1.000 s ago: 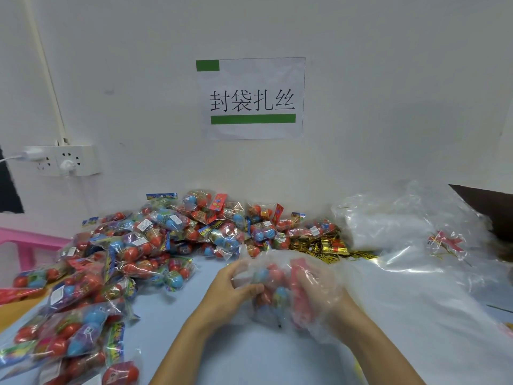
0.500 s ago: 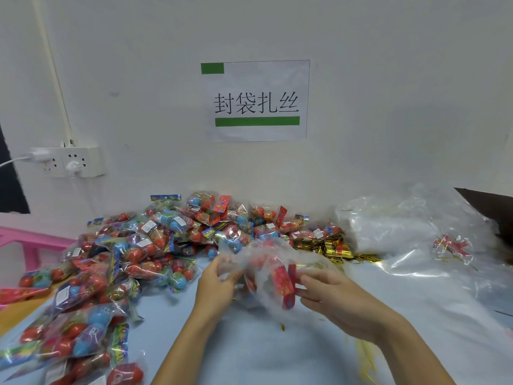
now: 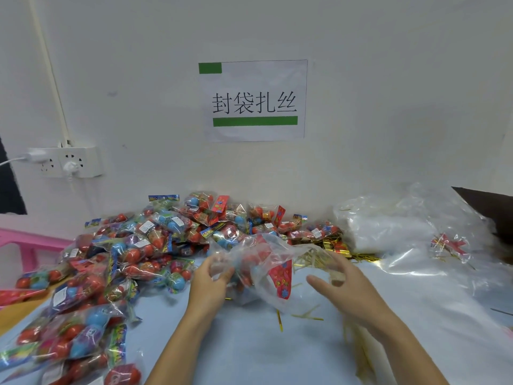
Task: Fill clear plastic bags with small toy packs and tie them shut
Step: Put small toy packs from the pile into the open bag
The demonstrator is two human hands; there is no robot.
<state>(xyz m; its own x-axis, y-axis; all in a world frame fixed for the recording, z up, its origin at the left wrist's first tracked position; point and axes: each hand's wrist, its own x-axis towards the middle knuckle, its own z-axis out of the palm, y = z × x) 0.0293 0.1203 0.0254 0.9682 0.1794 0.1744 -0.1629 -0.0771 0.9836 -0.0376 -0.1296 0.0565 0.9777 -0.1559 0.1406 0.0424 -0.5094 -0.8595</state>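
Note:
A clear plastic bag (image 3: 261,254) with red and blue toy packs inside hangs just above the table's middle. My left hand (image 3: 211,282) grips its left side, fingers curled into the plastic. My right hand (image 3: 344,287) is to the right of the bag and off it, its fingers partly curled and blurred. A bunch of gold twist ties (image 3: 354,345) trails from under this hand. A big heap of toy packs (image 3: 133,254) covers the left and back of the table.
More gold twist ties (image 3: 338,247) lie against the wall, and loose ones (image 3: 306,317) lie under the bag. A stack of empty clear bags (image 3: 388,229) lies at the right. Left of the table there is a pink stool (image 3: 33,240). A power strip (image 3: 69,162) is mounted on the wall.
My right hand has let go of the bag and moved to the right. My left hand keeps its grip and the bag has risen and opened out.

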